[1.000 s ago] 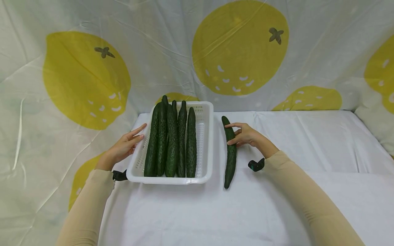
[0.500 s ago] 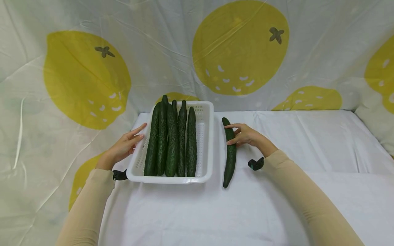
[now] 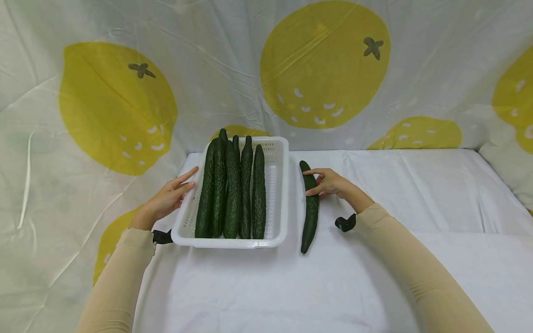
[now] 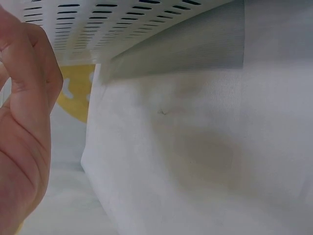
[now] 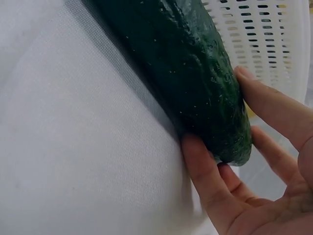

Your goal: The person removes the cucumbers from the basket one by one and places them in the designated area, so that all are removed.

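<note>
A dark green, bumpy cucumber [image 3: 310, 215] lies lengthwise on the white cloth, to the right of a white plastic basket [image 3: 283, 199]. My right hand [image 3: 329, 182] holds it near its far end, thumb and fingers on opposite sides. In the right wrist view the fingers [image 5: 205, 176] surround the end of the cucumber [image 5: 181, 73]. At the left side of the basket is my left hand [image 3: 168, 196], its index finger and thumb extended to the rim. The left wrist view has this hand [image 4: 24, 112] beside the slotted basket wall [image 4: 93, 29].
Several cucumbers [image 3: 232, 199] lie side by side in the basket, filling its left and middle, some tips above the far rim. A strip of slotted basket floor [image 3: 270, 199] shows at their right. Behind hangs a lemon-print cloth [image 3: 225, 69]. White cloth [image 3: 266, 286] covers the table.
The loose cucumber has shifted slightly under the right hand: its far end is a little nearer, its near end a little to the left. The left hand and basket keep their places.
</note>
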Tool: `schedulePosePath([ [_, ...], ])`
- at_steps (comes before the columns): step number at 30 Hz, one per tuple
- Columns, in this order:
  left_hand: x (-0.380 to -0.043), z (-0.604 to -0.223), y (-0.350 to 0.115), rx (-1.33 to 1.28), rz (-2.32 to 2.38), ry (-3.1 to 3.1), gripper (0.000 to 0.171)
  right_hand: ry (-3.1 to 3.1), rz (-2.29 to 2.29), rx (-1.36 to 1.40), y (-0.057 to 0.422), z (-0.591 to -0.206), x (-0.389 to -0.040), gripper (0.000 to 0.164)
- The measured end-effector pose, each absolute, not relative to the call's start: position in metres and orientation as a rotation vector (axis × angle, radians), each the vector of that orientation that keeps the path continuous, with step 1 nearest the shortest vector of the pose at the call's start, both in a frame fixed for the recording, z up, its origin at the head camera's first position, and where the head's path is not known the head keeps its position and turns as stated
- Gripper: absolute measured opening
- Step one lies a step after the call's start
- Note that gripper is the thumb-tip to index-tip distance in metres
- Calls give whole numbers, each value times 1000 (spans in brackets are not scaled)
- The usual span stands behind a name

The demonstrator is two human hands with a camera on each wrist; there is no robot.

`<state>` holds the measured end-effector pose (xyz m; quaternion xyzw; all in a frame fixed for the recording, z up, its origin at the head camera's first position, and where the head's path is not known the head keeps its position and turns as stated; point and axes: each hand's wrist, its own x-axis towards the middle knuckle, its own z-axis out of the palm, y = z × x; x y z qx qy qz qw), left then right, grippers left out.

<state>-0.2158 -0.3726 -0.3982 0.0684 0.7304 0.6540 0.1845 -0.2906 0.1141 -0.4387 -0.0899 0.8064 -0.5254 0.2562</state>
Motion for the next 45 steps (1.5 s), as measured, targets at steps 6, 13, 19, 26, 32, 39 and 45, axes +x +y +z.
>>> schedulePosePath([
  [6, -216, -398, -372, 183, 1851, 2047, 60, 2160, -1444, -237, 117, -436, -289, 77],
  [13, -215, -398, -373, 187, 1843, 2057, 59, 2177, -1475, -246, 124, -429, -289, 72],
  [19, -215, -398, -374, 200, 1845, 2046, 59, 2185, -1564, -260, 129, -412, -290, 67],
  [26, -214, -397, -374, 207, 1843, 2058, 60, 2150, -1632, -318, 129, -387, -292, 61],
  [32, -213, -397, -374, 204, 1841, 2054, 60, 2136, -1632, -365, 123, -368, -296, 61],
  [39, -215, -397, -374, 189, 1813, 2076, 60, 2108, -1687, -402, 109, -347, -299, 55],
  [45, -215, -395, -373, 171, 1807, 2082, 60, 2065, -1723, -415, 85, -336, -299, 52],
])
